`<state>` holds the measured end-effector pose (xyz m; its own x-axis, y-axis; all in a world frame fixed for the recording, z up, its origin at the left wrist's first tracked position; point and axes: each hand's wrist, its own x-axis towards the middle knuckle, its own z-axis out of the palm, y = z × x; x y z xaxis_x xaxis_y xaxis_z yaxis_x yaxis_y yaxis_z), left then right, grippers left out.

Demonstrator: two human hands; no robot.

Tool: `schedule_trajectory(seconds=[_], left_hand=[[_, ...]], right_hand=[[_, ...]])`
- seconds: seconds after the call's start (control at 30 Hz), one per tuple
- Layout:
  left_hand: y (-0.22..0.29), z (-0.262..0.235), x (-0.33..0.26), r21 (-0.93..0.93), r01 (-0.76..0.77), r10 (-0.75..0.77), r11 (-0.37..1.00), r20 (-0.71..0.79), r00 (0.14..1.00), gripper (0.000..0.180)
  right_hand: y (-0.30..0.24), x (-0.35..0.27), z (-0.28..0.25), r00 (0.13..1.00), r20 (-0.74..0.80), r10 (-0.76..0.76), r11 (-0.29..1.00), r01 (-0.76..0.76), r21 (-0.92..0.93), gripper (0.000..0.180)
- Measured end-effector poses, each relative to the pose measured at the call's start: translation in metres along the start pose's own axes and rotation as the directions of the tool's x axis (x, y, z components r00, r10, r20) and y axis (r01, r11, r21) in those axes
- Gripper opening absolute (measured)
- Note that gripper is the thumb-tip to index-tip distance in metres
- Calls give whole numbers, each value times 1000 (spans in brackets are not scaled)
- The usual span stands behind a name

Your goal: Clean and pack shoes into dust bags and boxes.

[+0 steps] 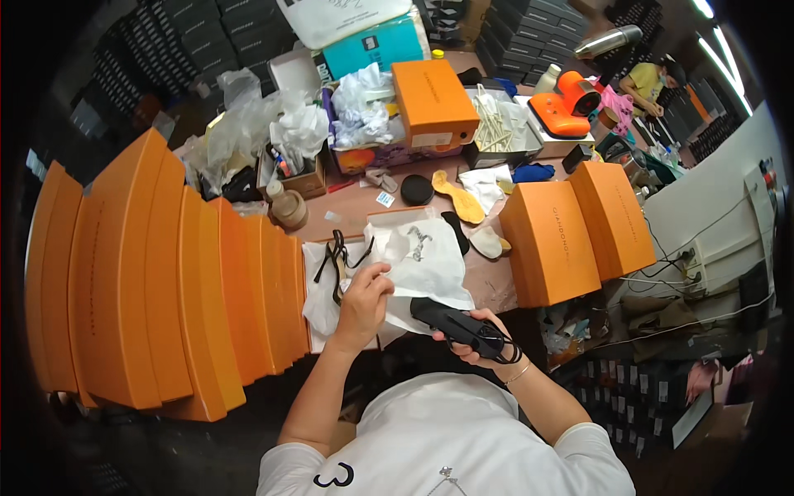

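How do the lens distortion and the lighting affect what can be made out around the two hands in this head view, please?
Head view: fisheye bends the stacked orange boxes into arcs, and the corners are black vignette. Ceiling strip lights glare at the upper right. The centre is evenly lit: left hand on white tissue paper and right hand around a black shoe read clearly, though the shoe's dark surface hides detail.

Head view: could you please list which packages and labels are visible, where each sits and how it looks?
Orange boxes: row stacked at left.
Two orange boxes: right of bench, lidded.
Orange box: centre back, white label on its end.
Teal carton: back, rectangular.
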<state>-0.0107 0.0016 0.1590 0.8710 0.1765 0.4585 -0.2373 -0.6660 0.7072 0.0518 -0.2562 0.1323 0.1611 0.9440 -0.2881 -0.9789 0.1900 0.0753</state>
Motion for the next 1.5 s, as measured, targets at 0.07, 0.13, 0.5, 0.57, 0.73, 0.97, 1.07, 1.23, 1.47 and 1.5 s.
schedule_trajectory(seconds=[0.07,0.13,0.5,0.57,0.73,0.97,1.07,1.23,1.47,1.5], left_hand=[[17,8,9,-67,74,-74,995,-4,997,16],[25,14,18,-29,112,-111,993,22,994,20],[13,38,34,-86,90,-70,992,215,974,25],[12,39,35,-96,96,-72,991,226,971,26],[10,35,35,-117,113,-82,987,241,967,26],[10,25,24,-119,141,-112,983,222,969,27],[12,20,19,-105,126,-108,986,163,981,28],[44,-8,7,-119,15,-9,993,50,999,40],[83,45,10,-303,-405,443,863,65,894,40],[85,48,6,-349,-361,411,865,80,908,43]], right_hand=[[14,-7,-8,997,68,37,995,-43,87,60],[22,-8,-19,992,127,27,986,-48,161,63],[8,3,-9,992,107,-59,982,38,187,62],[5,4,-7,993,101,-64,985,47,163,60],[2,8,-6,995,74,-61,996,56,71,57],[5,17,-5,995,96,-14,999,12,31,54],[6,18,-1,996,85,0,1000,-1,5,53],[12,9,51,964,-189,-185,974,153,-169,51],[-2,63,6,742,-111,-661,519,344,-782,37],[-13,65,1,745,-110,-658,507,330,-796,37]])
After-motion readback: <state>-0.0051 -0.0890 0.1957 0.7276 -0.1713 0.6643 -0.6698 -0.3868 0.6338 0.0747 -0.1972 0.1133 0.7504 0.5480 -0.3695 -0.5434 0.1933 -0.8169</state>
